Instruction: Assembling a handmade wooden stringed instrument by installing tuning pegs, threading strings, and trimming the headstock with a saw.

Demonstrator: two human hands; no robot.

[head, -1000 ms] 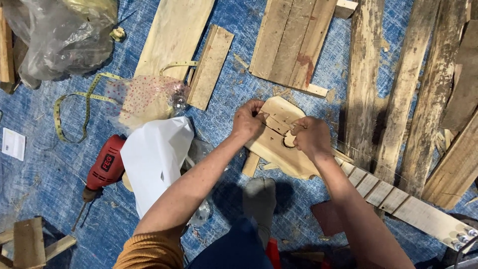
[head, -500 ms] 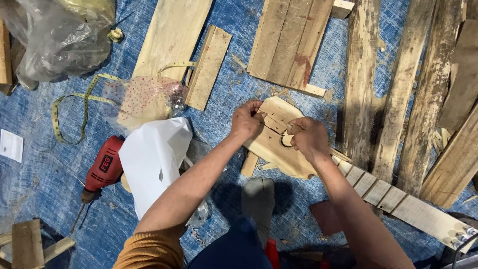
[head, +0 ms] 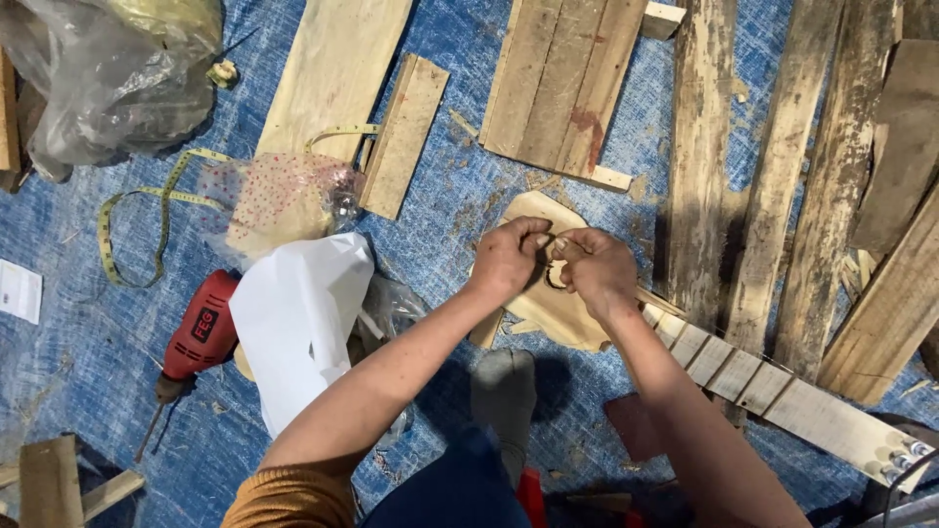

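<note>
Below, head view: my left hand (head: 506,259) and right hand (head: 599,269) met fingertip to fingertip over a pale cut wooden piece (head: 548,303) lying on the blue mat (head: 117,352). Both were curled closed, pinching a small ring-shaped part (head: 554,277) between them, just above the wood. A red drill (head: 196,337) lay well apart to the left, beside a white sheet (head: 298,318). Weathered planks (head: 699,147) lay to the right.

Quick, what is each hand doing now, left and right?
Left hand: closed, fingers pinched on the pale cut wooden piece.
Right hand: closed on the same piece; what it pinches cannot be told.
</note>
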